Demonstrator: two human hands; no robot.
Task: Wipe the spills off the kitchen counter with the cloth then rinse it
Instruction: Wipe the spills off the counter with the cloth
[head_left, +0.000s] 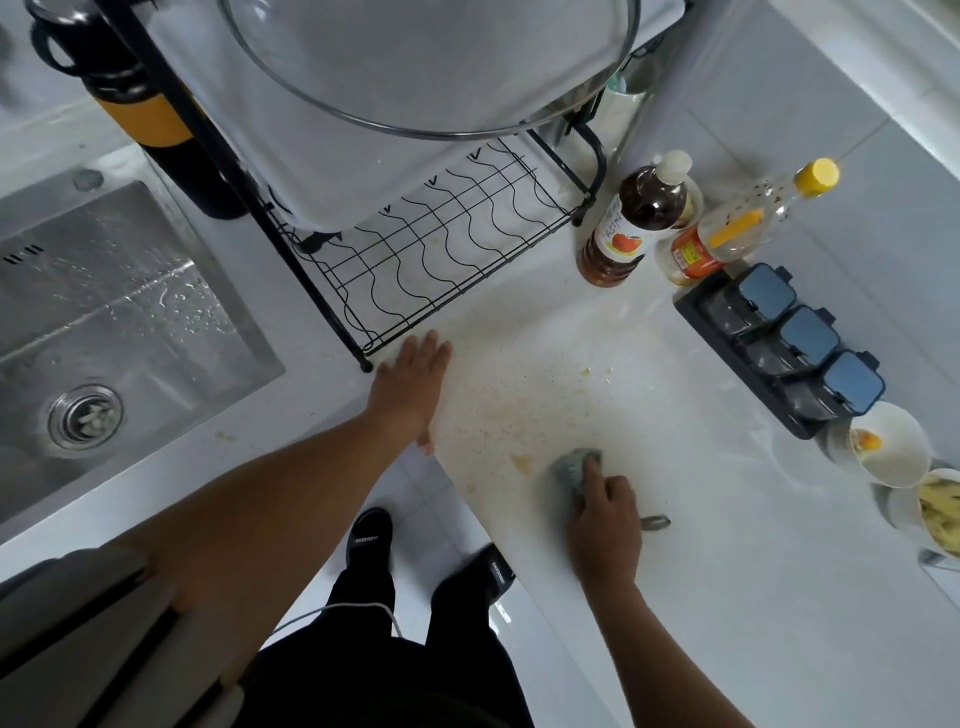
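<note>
Now my right hand (602, 512) presses the crumpled grey cloth (574, 467) onto the speckled white counter (675, 545) beside a yellow spill (522, 462); my left hand (410, 387) rests flat, fingers straight.

Rack (431, 249) left, bottles (631, 223) behind

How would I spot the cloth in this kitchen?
Start at the steel sink and move right along the white counter to its front edge. There the right hand holds a small bunched wad: the cloth, grey-blue, unlike the yellow spill beside it.
</note>
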